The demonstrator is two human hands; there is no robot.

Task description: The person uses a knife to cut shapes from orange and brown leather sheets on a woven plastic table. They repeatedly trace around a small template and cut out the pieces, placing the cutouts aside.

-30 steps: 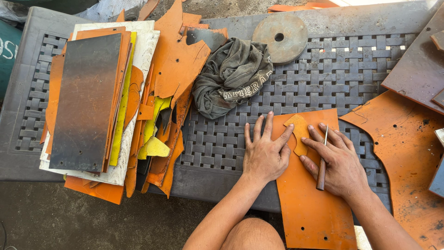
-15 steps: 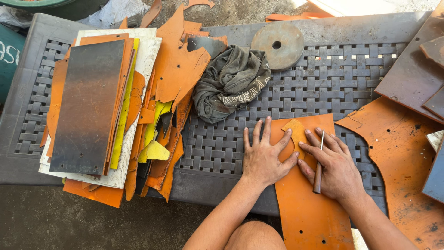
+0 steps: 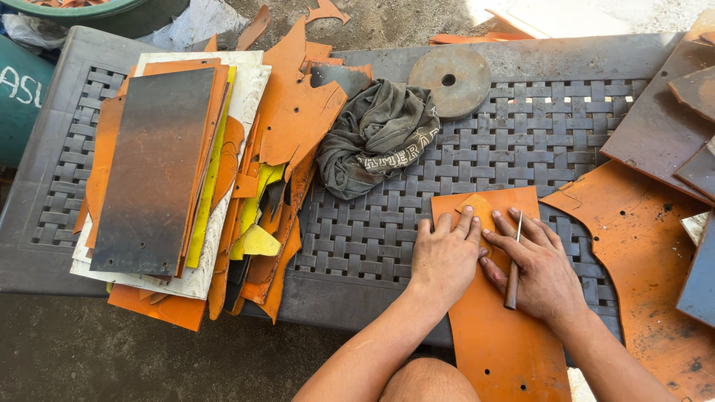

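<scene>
Person seated at a grey woven-pattern plastic table (image 3: 387, 238), knee just visible at the bottom edge. An orange sheet (image 3: 500, 335) lies on the near right part of the table, its lower end hanging past the table edge toward the person. On the sheet's upper portion sits a small orange-yellow template piece (image 3: 481, 211), roughly leaf-shaped. Left hand (image 3: 445, 257) lies flat, fingers spread and extended, pressing down with the fingertips on the template's left side; it grips nothing, palm down on the sheet. Right hand (image 3: 538, 264) rests just beside it on the sheet, fingers closed loosely around a slim knife (image 3: 514, 264) with a brown handle, the thin blade pointing away from the person and meeting the template's right edge. The two hands nearly touch at the thumbs. Left side of the table: a tall stack of sheets (image 3: 160, 179), dark rusty-brown one on top, orange, yellow and white layers under it, with ragged orange offcuts (image 3: 294, 126) piled just beside. A crumpled dark grey cloth (image 3: 380, 138) lies near the table's middle, and behind it a round flat disc (image 3: 450, 80) with a centre hole. To the right, a large scuffed orange sheet (image 3: 640, 253) and dark brown panels (image 3: 663, 126) overlap the table's edge.
</scene>
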